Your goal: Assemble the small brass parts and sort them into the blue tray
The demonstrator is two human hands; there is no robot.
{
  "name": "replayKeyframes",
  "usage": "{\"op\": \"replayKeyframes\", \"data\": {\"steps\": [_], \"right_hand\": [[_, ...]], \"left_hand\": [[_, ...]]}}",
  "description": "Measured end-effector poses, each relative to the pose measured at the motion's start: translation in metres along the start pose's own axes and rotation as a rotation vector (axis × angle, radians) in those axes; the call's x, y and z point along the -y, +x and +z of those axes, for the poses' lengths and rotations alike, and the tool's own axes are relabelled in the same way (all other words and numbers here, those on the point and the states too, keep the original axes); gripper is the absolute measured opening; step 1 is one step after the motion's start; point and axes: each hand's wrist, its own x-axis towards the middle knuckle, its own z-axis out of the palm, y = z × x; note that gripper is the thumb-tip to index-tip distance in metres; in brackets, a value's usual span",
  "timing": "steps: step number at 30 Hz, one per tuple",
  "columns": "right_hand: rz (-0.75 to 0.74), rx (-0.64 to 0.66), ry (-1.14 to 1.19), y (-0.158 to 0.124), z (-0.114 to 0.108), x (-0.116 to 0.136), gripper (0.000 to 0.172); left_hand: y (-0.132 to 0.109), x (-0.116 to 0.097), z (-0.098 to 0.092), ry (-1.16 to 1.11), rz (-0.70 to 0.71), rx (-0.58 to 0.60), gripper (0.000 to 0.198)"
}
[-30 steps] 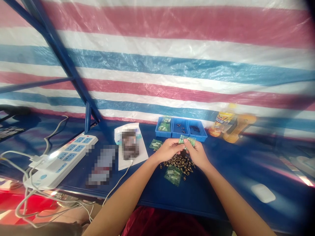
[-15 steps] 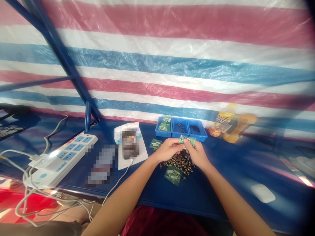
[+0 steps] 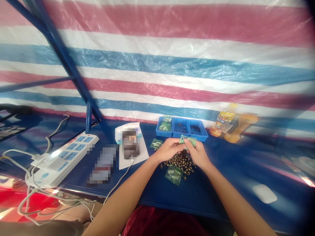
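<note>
Our left hand and right hand pinched a small green-printed plastic bag, fingers curled nearly shut on it, above a heap of brass-coloured pins on a blue work table. Two more bags lay nearby, one at the heap's near edge, and a blue compartment tray sat just beyond our hands.

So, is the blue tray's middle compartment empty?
Not empty: a few small metal parts lie in the middle compartment of the blue tray.
</note>
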Motion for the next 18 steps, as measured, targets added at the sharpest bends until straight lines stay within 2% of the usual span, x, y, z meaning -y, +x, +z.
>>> {"op": "replayKeyframes", "data": {"steps": [13,18], "right_hand": [[-0.014,0.006,-0.018,-0.0002,0.0004,0.0033,0.044],[0.012,-0.004,-0.032,-0.0003,0.0011,0.0043,0.046]], "left_hand": [[-0.0007,0.0019,0.0006,0.020,-0.055,-0.025,0.032],[-0.0006,-0.0011,0.0007,0.003,-0.020,-0.017,0.029]]}}
